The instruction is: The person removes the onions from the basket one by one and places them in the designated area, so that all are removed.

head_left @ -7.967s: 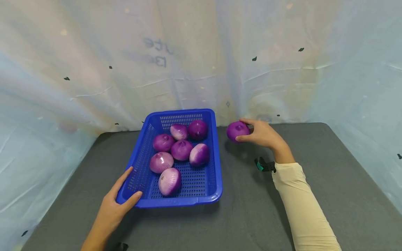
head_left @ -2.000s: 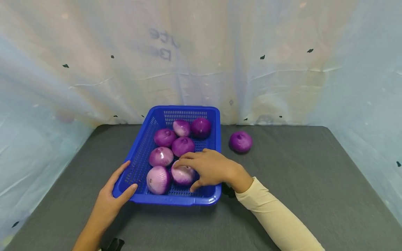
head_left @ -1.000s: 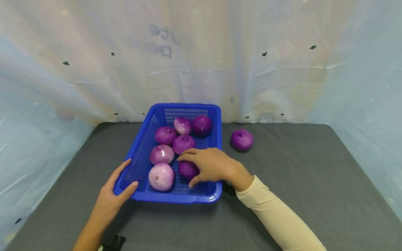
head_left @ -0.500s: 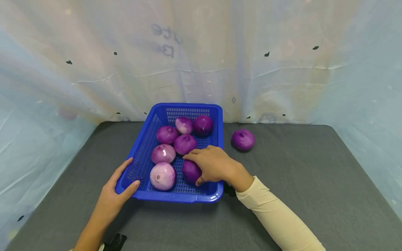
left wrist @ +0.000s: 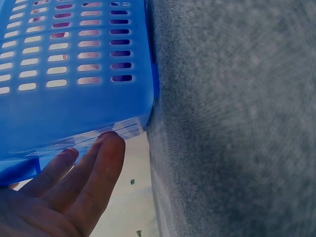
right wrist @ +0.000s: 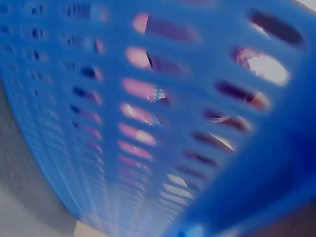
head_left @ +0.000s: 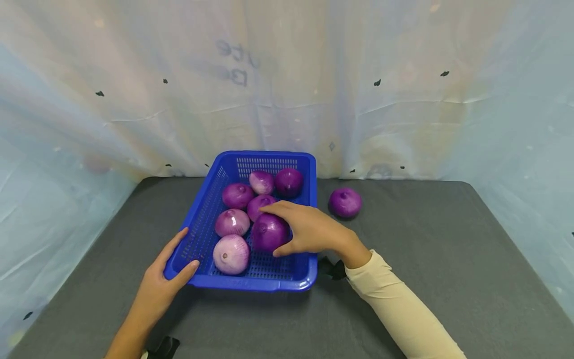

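Note:
A blue perforated basket (head_left: 204, 219) stands on the grey table and holds several purple onions. My right hand (head_left: 309, 229) grips one dark purple onion (head_left: 269, 233), lifted a little above the basket floor near its front right. My left hand (head_left: 163, 276) rests on the basket's near-left corner, thumb on the rim, fingers straight along the side wall (left wrist: 74, 98). Another purple onion (head_left: 345, 202) lies alone on the table to the right of the basket. The right wrist view shows only the basket's blurred blue wall (right wrist: 148, 123) close up.
A pale plastic sheet (head_left: 287, 85) hangs as a backdrop behind and on both sides of the table. The grey table top (head_left: 426, 259) stretches to the right of the basket. A small dark object (head_left: 163, 346) sits at the near edge by my left forearm.
My right hand has closed round the dark onion at the basket's front right and raised it slightly. The left hand stays on the basket corner; the lone onion has not moved.

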`<state>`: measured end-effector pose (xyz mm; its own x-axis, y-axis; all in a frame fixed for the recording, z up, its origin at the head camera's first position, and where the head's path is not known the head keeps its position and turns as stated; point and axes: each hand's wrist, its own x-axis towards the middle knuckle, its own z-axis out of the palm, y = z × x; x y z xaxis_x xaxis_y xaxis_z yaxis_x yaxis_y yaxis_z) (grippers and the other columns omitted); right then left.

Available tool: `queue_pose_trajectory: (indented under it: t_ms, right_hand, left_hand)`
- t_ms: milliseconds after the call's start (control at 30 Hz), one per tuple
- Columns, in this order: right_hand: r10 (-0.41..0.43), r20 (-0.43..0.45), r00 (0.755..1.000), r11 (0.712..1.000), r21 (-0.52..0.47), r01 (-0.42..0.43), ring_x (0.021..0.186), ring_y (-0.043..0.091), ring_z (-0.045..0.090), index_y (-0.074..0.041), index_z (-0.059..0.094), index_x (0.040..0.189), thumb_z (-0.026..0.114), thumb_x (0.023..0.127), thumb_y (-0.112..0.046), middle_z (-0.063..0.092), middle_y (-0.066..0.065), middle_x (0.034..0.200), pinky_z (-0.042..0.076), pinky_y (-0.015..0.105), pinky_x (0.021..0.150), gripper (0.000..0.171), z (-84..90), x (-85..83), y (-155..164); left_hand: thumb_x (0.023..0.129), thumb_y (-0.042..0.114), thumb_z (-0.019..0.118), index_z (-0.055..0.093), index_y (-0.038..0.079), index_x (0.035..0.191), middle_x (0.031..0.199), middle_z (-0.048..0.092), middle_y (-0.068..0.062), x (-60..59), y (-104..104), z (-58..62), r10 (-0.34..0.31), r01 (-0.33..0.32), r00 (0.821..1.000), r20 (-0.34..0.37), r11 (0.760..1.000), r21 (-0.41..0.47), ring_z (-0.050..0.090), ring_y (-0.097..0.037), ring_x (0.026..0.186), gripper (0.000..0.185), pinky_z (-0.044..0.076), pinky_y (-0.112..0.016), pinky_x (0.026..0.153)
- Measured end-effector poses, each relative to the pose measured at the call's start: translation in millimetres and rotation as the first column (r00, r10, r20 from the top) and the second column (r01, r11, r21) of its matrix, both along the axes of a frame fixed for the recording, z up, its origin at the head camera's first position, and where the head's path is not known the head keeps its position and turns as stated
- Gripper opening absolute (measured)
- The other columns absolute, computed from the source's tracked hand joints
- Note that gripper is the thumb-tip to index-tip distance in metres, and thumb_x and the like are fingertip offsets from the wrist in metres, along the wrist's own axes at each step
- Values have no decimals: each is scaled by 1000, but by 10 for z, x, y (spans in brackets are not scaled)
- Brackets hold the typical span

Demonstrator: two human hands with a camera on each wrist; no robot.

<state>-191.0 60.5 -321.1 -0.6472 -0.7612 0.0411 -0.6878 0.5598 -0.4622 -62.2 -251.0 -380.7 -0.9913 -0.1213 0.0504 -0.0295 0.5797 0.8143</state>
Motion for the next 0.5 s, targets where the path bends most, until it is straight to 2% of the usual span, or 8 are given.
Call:
queue_pose_trajectory:
  t_ms: [100,233,267,333,467,500]
  right_hand:
    - [-19,-2,1000,999,-48,19,131,12,53,-25,47,148,84,75,-43,51,-7,147,48,39,105,84,59,-13,83]
    - [-43,8,999,995,-94,43,134,12,50,-24,48,147,84,76,-41,50,-7,146,46,40,108,82,143,-27,189]
    - [-50,10,999,994,-98,50,135,13,49,-23,47,148,84,76,-42,50,-6,147,45,40,108,82,164,-27,215]
    - [-67,12,998,993,-94,68,137,13,47,-25,46,148,84,76,-43,49,-6,148,44,41,109,83,203,-22,264]
    - [-93,20,995,990,-108,95,139,15,45,-28,44,150,83,75,-47,47,-7,151,44,43,110,86,260,-9,336]
    - [-98,23,995,988,-113,100,140,15,44,-28,44,150,83,75,-48,46,-7,151,43,43,110,86,268,-7,349]
  left_hand:
    - [97,29,64,27,43,155,156,41,-13,-12,7,-3,4,-4,1000,2,1000,-14,48,11,114,70,40,-5,85]
    - [97,30,64,27,45,155,157,40,-12,-23,6,-4,9,-9,1000,3,1000,-28,52,-13,126,71,38,-5,85]
    - [97,30,64,27,45,155,157,39,-12,-24,4,-6,10,-10,1000,2,1000,-29,52,-14,127,71,38,-5,86]
    - [97,29,64,27,44,155,158,39,-11,-23,-1,-13,11,-11,1000,-1,1000,-29,51,-10,127,71,37,-4,86]
    - [97,28,64,28,43,155,158,38,-10,-11,-19,-26,16,-16,1000,3,1000,-22,45,10,118,70,37,-4,86]
    - [97,29,64,27,44,155,159,37,-10,-8,-22,-26,14,-14,1000,9,1000,-19,47,7,121,70,37,-4,85]
